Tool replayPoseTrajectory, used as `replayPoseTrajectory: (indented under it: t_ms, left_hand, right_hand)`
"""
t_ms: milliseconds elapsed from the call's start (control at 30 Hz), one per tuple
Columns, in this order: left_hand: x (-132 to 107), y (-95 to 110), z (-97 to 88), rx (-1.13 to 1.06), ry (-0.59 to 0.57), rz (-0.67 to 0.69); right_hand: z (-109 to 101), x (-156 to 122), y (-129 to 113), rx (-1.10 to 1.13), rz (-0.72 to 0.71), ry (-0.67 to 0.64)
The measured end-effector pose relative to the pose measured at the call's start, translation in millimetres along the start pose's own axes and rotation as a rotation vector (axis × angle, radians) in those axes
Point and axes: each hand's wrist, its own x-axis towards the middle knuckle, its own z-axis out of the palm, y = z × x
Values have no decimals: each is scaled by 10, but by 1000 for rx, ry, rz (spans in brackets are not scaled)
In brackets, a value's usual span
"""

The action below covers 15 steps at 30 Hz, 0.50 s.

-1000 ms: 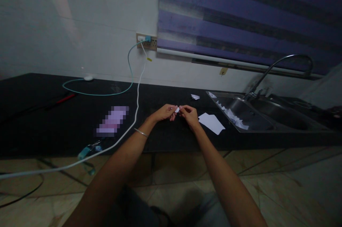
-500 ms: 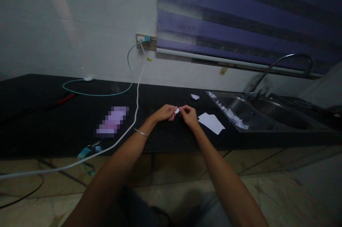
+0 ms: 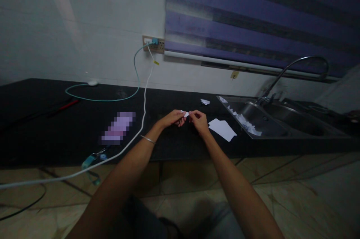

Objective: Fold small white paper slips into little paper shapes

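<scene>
Both my hands meet over the black countertop [image 3: 56, 126], pinching one small white piece of paper [image 3: 186, 113] between their fingertips. My left hand [image 3: 171, 118], with a thin bangle on its wrist, is closed on the paper's left end. My right hand [image 3: 199, 120] is closed on its right end. Just right of my right hand, flat white paper sheets [image 3: 222, 129] lie on the counter.
A steel sink [image 3: 281, 122] with torn paper scraps [image 3: 244, 122] and a curved faucet [image 3: 298, 66] lies at the right. A white cable [image 3: 135, 134] and a teal cable [image 3: 112, 98] run from a wall socket [image 3: 153, 44]. Another scrap [image 3: 205, 101] lies near the wall.
My hands have shifted slightly up with the small paper, still pinched between them. Nothing else has moved.
</scene>
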Motion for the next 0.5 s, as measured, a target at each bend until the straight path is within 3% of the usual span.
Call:
replayPoseTrajectory:
  t_ms: [300, 500]
  left_hand:
    - [-10, -21, 25, 228, 69, 99]
    - [-5, -57, 40, 287, 36, 85]
  right_hand:
    - [26, -32, -11, -34, 41, -233]
    - [-2, -20, 17, -28, -20, -268]
